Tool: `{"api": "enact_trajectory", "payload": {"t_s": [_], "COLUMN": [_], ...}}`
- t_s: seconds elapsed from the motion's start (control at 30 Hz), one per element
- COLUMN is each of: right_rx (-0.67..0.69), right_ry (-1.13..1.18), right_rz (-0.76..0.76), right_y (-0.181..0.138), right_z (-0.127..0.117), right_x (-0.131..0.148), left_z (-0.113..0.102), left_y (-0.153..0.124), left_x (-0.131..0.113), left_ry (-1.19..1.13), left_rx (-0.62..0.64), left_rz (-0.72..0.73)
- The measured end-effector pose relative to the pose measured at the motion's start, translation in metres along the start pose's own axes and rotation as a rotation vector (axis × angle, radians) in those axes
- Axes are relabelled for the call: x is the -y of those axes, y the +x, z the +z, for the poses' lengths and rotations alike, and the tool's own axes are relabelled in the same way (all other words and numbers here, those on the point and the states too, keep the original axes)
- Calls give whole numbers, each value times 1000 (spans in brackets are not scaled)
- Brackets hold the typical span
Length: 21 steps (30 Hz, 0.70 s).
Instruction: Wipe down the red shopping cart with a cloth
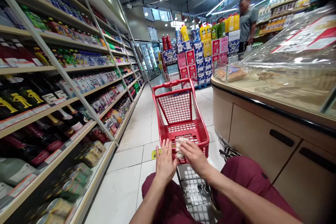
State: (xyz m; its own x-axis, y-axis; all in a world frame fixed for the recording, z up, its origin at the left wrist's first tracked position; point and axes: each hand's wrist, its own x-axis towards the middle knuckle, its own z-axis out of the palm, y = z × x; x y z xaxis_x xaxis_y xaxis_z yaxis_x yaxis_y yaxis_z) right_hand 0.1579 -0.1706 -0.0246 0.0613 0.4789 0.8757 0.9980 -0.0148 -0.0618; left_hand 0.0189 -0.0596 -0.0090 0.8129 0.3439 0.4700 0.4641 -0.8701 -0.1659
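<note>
A red plastic shopping cart [175,129] with grid walls stands right in front of my knees. My right hand [194,156] presses a crumpled whitish cloth [180,147] against the near end of the cart, fingers bent over it. Beside it, my left hand [165,161] lies at the cart's near left edge with its fingers stretched out and nothing in them. Part of the cloth is hidden under the right fingers. The cart's handle bar [172,84] is at its far end.
Shelves of bottles and cans [86,94] line the left side. A wooden counter [252,133] with covered food curves along the right, cables [228,149] at its foot. Stacked drink cartons [190,61] stand ahead. A person [248,24] is behind the counter.
</note>
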Motion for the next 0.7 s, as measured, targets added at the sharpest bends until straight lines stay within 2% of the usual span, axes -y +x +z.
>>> {"api": "enact_trajectory", "payload": {"t_s": [0.07,0.1,0.3,0.4,0.47,0.53,0.63,0.7], "right_rx": [35,53,92,88,111,148,166,119], "right_ry": [68,84,13,26,76,101,65,24], "right_rz": [-31,-30,182,215,152,75,86,152], "right_y": [12,13,-12,0,15,24,13,-1], "right_z": [16,16,-40,-33,-17,-9,-23,-39], "right_x": [16,15,-38,-18,6,17,-5,-26], "left_z": [-1,-1,0,-2,-4,-5,-3,-1], "left_y": [-1,-2,-3,-1,-1,-4,-10,-13], "left_x": [3,5,-2,-5,-2,3,8,6], "left_ry": [-2,-1,-33,-32,-27,-15,1,-9], "left_rx": [10,7,-13,-4,15,29,11,2], "left_rz": [21,18,-32,-65,-34,4,-23,-48]}}
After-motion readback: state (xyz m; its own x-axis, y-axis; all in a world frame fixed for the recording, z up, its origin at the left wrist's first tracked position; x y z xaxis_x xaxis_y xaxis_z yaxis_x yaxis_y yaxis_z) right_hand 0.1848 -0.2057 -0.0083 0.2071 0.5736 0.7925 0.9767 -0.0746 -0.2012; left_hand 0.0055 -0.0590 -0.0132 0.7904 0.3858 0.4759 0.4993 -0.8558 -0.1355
